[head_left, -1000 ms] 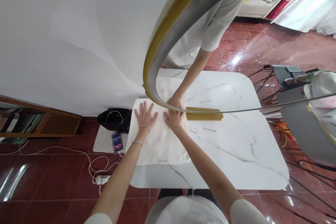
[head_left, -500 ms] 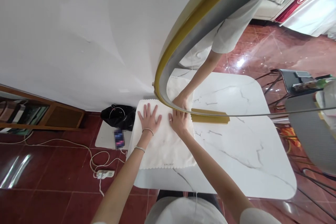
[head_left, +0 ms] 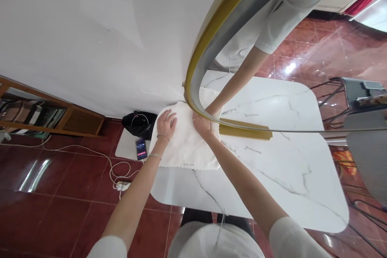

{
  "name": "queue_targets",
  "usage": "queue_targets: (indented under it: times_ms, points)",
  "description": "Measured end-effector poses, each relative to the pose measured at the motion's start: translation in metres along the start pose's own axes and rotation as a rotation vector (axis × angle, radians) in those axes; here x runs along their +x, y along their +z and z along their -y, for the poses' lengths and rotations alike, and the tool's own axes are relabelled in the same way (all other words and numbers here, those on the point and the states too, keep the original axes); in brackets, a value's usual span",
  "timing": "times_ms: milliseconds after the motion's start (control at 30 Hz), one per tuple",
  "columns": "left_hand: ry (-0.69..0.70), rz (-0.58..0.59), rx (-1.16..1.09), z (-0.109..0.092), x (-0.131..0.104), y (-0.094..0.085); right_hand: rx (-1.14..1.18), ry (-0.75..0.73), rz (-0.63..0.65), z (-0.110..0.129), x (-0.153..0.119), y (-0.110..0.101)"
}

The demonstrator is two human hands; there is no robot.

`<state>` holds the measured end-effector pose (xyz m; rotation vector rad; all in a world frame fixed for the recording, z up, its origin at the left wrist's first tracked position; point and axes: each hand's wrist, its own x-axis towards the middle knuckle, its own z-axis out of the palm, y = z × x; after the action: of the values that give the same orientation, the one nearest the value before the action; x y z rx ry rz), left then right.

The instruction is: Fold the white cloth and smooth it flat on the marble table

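A white cloth (head_left: 184, 145) with a scalloped edge lies on the white marble-patterned table (head_left: 281, 177), its far side near the wall. My left hand (head_left: 166, 124) rests on the cloth's left part, fingers bent, thumb apart, holding nothing that I can see. Beside the low rim of a gold-framed mirror (head_left: 193, 102), my right hand (head_left: 202, 124) presses on the cloth, thumb out to the left; its fingertips are partly hidden. The mirror reflects my right arm and part of the cloth. Bracelets circle my left wrist and forearm.
A gold strip (head_left: 246, 130) lies on the table beneath the mirror's edge. Left of the table are a black bag (head_left: 139, 123), a lit phone (head_left: 141, 148) and a power strip (head_left: 123, 186) with cables. A wooden shelf (head_left: 84, 121) stands by the wall.
The cloth has slid away from me toward the wall, with folds at its far edge. My left hand moved with it, its spread fingers now bent. The view has shifted slightly.
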<state>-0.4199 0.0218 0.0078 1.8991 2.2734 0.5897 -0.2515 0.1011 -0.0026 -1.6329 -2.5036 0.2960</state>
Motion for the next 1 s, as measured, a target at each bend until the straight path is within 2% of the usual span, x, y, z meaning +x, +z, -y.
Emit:
queue_targets:
  times_ms: [100,200,267,367,433,533,833,933,1000]
  points:
    - [0.004,0.034,0.060,0.001,-0.066,-0.010,0.017,-0.054,0.010,0.008,-0.016,-0.002]
    - [0.013,0.065,0.127,-0.003,-0.127,-0.017,0.031,-0.117,-0.030,0.014,-0.052,-0.002]
    - [0.010,0.074,0.161,-0.009,-0.157,-0.018,0.039,-0.166,-0.083,0.013,-0.085,-0.001]
    - [0.036,0.095,0.192,-0.022,-0.181,-0.018,0.062,-0.139,-0.143,0.004,-0.130,0.001]
    - [0.064,0.107,0.205,-0.028,-0.187,-0.017,0.075,-0.115,-0.166,-0.003,-0.147,0.003]
    - [0.082,0.120,0.210,-0.028,-0.180,-0.018,0.085,-0.116,-0.193,-0.005,-0.146,0.004]
    - [-0.030,0.182,0.137,0.001,-0.107,-0.019,0.153,0.010,-0.252,0.024,-0.069,0.017]
    - [-0.051,0.174,0.114,0.005,-0.107,-0.018,0.168,-0.025,-0.264,0.028,-0.058,0.020]
    - [-0.057,0.148,0.110,0.006,-0.120,-0.019,0.190,-0.122,-0.240,0.031,-0.062,0.021]
